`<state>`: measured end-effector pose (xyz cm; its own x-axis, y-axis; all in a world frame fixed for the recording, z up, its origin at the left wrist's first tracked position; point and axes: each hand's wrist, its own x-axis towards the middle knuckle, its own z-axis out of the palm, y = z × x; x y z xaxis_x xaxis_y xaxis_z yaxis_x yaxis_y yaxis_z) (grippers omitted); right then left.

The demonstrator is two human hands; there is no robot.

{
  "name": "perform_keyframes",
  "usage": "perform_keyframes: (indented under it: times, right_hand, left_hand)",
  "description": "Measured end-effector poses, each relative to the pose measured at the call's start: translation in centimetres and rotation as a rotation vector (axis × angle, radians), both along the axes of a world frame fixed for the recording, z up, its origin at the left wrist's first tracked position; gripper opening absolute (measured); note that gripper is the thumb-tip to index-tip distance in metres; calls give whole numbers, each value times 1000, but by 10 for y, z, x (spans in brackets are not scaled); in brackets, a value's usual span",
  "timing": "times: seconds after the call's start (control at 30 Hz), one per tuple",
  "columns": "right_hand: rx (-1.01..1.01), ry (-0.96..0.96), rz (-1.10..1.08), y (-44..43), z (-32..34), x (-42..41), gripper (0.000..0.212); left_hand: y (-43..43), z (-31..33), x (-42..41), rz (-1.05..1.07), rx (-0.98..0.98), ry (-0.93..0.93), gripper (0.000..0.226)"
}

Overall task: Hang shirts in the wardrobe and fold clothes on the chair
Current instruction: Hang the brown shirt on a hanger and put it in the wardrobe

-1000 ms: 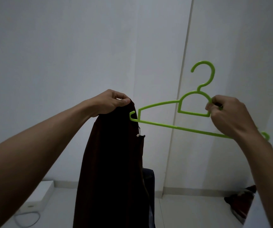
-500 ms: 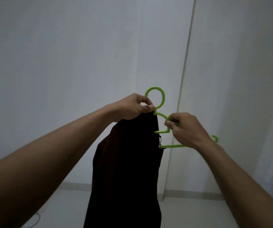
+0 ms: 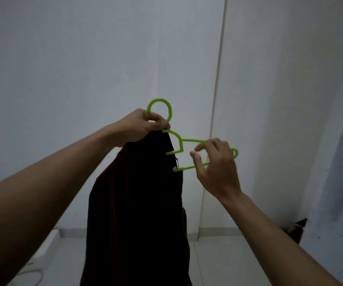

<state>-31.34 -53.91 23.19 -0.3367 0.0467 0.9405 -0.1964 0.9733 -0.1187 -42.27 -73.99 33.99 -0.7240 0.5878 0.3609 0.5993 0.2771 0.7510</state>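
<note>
White wall corner. Threading green hanger into dark shirt: collar, hanger neck pinched in left hand; right hand fingers spread, loose at free arm. Next, probably: drape second shoulder.

both bare arms reaching forward, left hand pinching the dark garment, right hand loose, fingers spread

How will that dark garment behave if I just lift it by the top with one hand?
Probably floppy: the dark garment hangs limp, straight down from where the left hand pinches its top. It likely won't hold shape without the green hanger, which is only partly inside it. It seems light enough, since one pinch carries it.
</note>
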Motion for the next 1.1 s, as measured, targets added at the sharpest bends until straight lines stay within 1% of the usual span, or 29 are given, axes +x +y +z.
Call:
perform_keyframes:
  times: [0.03, 0.07, 0.1, 0.13, 0.17, 0.2, 0.23, 0.27, 0.3, 0.33, 0.37, 0.43, 0.47, 0.53, 0.57, 0.63, 0.67, 0.77, 0.83, 0.93, 1.0, 1.1]
  right_hand:
    - [22, 62, -17, -1, -8, 2, 8]
    - [20, 68, -7, -2, -16, 4, 7]
    - [-23, 7, 39, -4, -23, 3, 5]
    - [-124, -114, 115, -5, -26, 1, 2]
    - [-272, -281, 196, -7, -26, -2, 4]
    - [-410, -453, 262, -9, -26, -5, 15]
    - [-512, -587, 327, -10, -24, -9, 29]
    - [-576, -680, 401, -11, -21, -12, 45]
    - [-612, -739, 487, -13, -19, -16, 58]
    - [-614, -785, 561, -14, -16, -21, 66]
    - [-597, -826, 602, -13, -14, -25, 67]
    - [-573, -917, 623, -9, -9, -31, 54]
    - [-583, -966, 632, -6, -8, -33, 43]
    - [-566, -1029, 615, 1, -7, -32, 14]
    - [-512, -1038, 569, 6, -7, -30, 8]
    - [-401, -1034, 455, 17, -11, -28, 13]
    - [-389, -1010, 425, 22, -12, -26, 14]
    - [-467, -868, 407, 34, -4, -21, 10]
    - [-488, -757, 346, 42, 5, -18, 10]
    - [-501, -610, 248, 48, 19, -15, 12]
    - [-510, -547, 230, 50, 26, -11, 14]
    - [-470, -506, 181, 51, 33, -8, 16]
  left_hand:
    - [-5, 3, -2, 4, 28, -10, 20]
    - [-9, 6, -2, 1, 53, -24, 21]
    - [-13, 9, -3, -7, 72, -41, 21]
    - [-16, 12, -2, -18, 83, -57, 22]
    - [-18, 15, -1, -25, 88, -73, 22]
    - [-20, 18, 0, -35, 91, -90, 22]
    - [-22, 21, 0, -46, 97, -107, 23]
    - [-23, 23, 0, -57, 103, -121, 23]
    - [-25, 26, -1, -63, 108, -129, 24]
    - [-27, 28, -1, -65, 112, -135, 24]
    - [-30, 29, -1, -65, 111, -140, 24]
    - [-36, 31, -2, -54, 101, -146, 24]
    - [-40, 32, -4, -44, 94, -149, 24]
    - [-51, 34, -7, -17, 88, -158, 25]
    - [-57, 35, -8, -3, 89, -157, 27]
    - [-67, 38, -11, 26, 83, -132, 27]
    - [-71, 39, -12, 45, 59, -100, 26]
    - [-78, 37, -17, 99, -50, 11, 21]
    - [-78, 34, -18, 111, -85, 32, 19]
    - [-76, 32, -21, 102, -88, 33, 19]
    - [-75, 33, -21, 90, -89, 41, 19]
    - [-72, 35, -20, 80, -85, 46, 19]
